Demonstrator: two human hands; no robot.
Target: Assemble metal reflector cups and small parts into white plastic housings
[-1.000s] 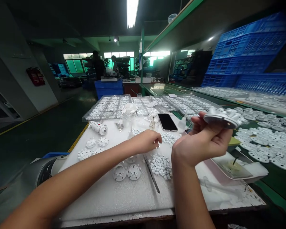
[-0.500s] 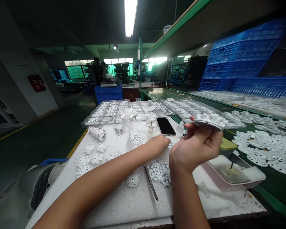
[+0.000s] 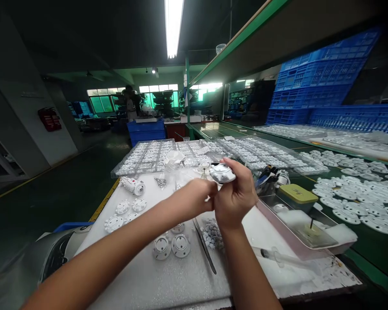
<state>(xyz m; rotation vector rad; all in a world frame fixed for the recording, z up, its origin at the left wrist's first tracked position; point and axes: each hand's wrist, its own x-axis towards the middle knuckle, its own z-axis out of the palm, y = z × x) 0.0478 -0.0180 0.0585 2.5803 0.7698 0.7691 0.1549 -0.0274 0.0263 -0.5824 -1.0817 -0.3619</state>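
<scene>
My right hand (image 3: 236, 191) grips a white round plastic part (image 3: 222, 173) with small raised pieces around its rim. Close beside it, my left hand (image 3: 200, 193) has its fingers pinched together at the part's lower left edge; whatever they hold is hidden. Beneath the hands lies a metal tweezers (image 3: 205, 247), beside a pile of small white pieces (image 3: 211, 232) partly covered by my right wrist. More round white parts (image 3: 181, 244) lie on the white foam board (image 3: 187, 280) to the left of the tweezers. A white cylindrical assembly (image 3: 132, 186) rests farther back.
Clear trays (image 3: 145, 157) of white parts line the back. At right stands a pinkish box (image 3: 291, 232) with a yellow-lidded container (image 3: 297, 193) and a syringe (image 3: 281, 256) near it. Many flat white parts (image 3: 358, 196) cover the green bench, below stacked blue crates (image 3: 317, 82).
My right hand has brought the round part left and down, turning its face into view. My left hand has shifted slightly left, and the two hands are now together.
</scene>
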